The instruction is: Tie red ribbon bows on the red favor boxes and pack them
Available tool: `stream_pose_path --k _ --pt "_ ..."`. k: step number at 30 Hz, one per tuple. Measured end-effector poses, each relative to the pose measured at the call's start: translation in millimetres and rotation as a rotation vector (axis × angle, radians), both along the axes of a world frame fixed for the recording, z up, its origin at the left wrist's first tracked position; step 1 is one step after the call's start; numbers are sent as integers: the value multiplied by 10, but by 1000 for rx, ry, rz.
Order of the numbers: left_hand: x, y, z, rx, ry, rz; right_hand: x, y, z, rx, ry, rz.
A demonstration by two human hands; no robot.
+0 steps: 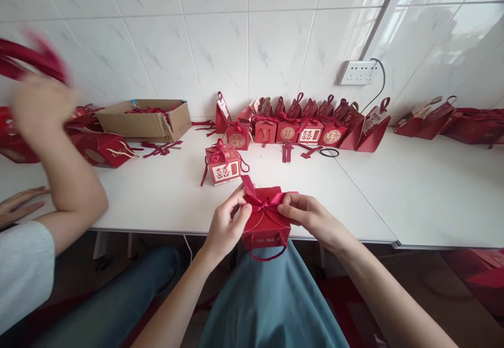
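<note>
A red gift box (pixel 262 240) with a twisted cord handle sits at the table's front edge, close to my lap. Tied across its top is a red ribbon bow (pixel 265 204). My left hand (pixel 228 222) pinches the ribbon at the bow's left side, thumb against fingers. On the other side, my right hand (pixel 305 212) is closed on the bow's right part between thumb and fingers. Just beyond stands a finished-looking red and white gift box (pixel 224 164) with its own bow and cords.
Red boxes (pixel 287 131) and upright triangular packets line the wall. A cardboard carton (pixel 173 125) holds red ribbons. Ribbon pieces (pixel 287 153) and a black ring (pixel 329 153) lie on the white table (pixel 433 190). At left, a co-worker's blurred hand (pixel 43 101) raises red ribbon.
</note>
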State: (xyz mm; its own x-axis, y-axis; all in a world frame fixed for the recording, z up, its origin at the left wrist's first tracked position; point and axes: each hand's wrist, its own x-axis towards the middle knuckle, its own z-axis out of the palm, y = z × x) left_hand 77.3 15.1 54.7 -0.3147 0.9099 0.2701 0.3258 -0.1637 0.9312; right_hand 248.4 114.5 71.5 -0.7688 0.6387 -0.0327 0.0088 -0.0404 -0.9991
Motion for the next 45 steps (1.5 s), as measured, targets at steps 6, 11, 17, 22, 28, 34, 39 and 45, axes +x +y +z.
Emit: stream_pose_path --k 6,11,17,22,28,34,39,45 --pt "2 5 -48 20 -64 41 25 47 -157 -428 204 98" --pt "0 23 -97 75 -95 140 13 41 -299 -433 286 69" --pt "34 -25 -31 38 -35 190 50 -18 -176 -103 -46 -14" --pt "70 -77 53 -48 -50 231 17 -69 -25 83 -173 -74" --pt "19 -60 -34 -85 -206 126 -9 -34 -87 112 -30 -61" --pt "104 -51 -75 -74 -239 192 -10 -83 -93 126 -68 -104" --pt "193 -72 -45 -57 -245 244 -59 -138 -3 175 -196 -234" --pt "282 -65 -104 -47 -262 337 106 -78 -438 240 -214 -371"
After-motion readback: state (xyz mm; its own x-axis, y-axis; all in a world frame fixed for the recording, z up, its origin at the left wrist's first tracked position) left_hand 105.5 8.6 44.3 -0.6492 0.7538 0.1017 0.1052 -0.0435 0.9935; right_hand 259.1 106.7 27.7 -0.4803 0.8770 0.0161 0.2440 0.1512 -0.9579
